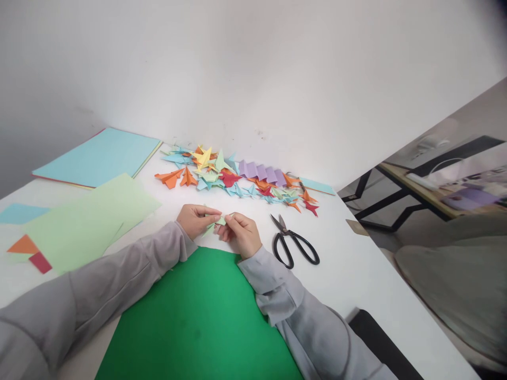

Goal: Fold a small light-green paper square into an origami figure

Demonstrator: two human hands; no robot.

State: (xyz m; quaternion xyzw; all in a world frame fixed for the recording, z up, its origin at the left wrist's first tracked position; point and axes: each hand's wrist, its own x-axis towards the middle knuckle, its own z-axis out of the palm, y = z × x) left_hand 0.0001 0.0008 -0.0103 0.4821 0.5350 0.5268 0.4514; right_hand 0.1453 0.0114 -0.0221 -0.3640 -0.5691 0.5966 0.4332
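Observation:
Between my two hands is a small light-green folded paper piece (209,229), pinched above the far edge of a green sheet (202,311). My left hand (197,220) grips it from the left with thumb and fingers pressed together. From the other side my right hand (242,232) pinches it too, its fingertips close to the left ones. The fingers cover part of the paper, so its full shape is hidden. Black-handled scissors (291,240) lie to the right of my right hand, blades slightly apart.
Many colourful folded paper shapes (229,179) line the wall. Large light-green paper (87,221) and a stack of blue sheets (99,157) lie at left, with orange (24,245) and red scraps (40,262). A black flat object (376,338) sits near the right edge.

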